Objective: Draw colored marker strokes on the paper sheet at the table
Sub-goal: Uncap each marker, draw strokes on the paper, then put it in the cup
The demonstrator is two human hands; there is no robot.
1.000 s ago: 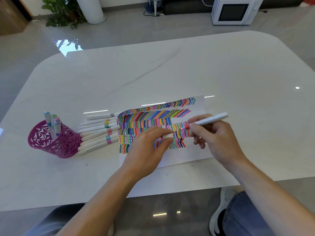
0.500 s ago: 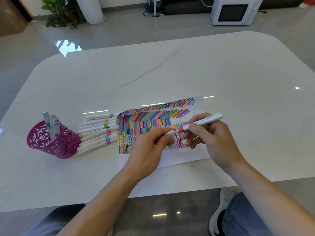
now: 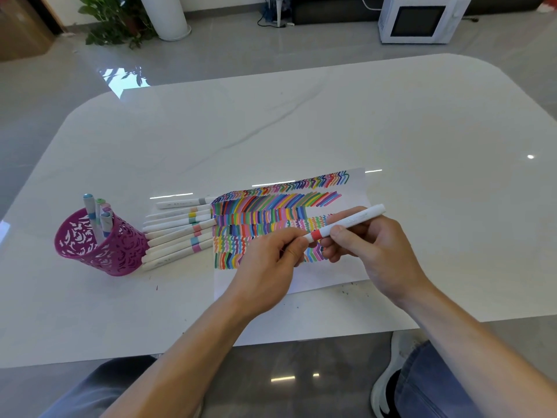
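- head view: the paper sheet point(image 3: 331, 274) lies flat on the white table point(image 3: 391, 122), at about 6 o'clock of the tabletop, near the person's edge.
- rows of coloured strokes fill the sheet's far and left parts; its near strip is bare.
- the right hand point(image 3: 379, 254) hovers over the sheet's right half, thumb and fingers wrapped round a white marker point(image 3: 346, 223) with a red band.
- the marker's back end points toward 2 o'clock and its front end toward 8 o'clock.
- the left hand point(image 3: 268, 267) sits over the middle of the sheet, its thumb and forefinger curled round the marker's front end, just past the red band.
- those fingers hide the tip, so i cannot tell if it is capped.
- a row of white markers point(image 3: 177, 233) lies on the table at 9 o'clock of the sheet, their ends touching or just beside its left edge.
- a magenta cut-out pen cup point(image 3: 99, 248) stands at 9 o'clock of that row, touching it, with a few markers upright inside.
- on the floor beyond the table, a white microwave point(image 3: 422, 19) sits at 1 o'clock and a green plant point(image 3: 114, 19) at 11 o'clock.
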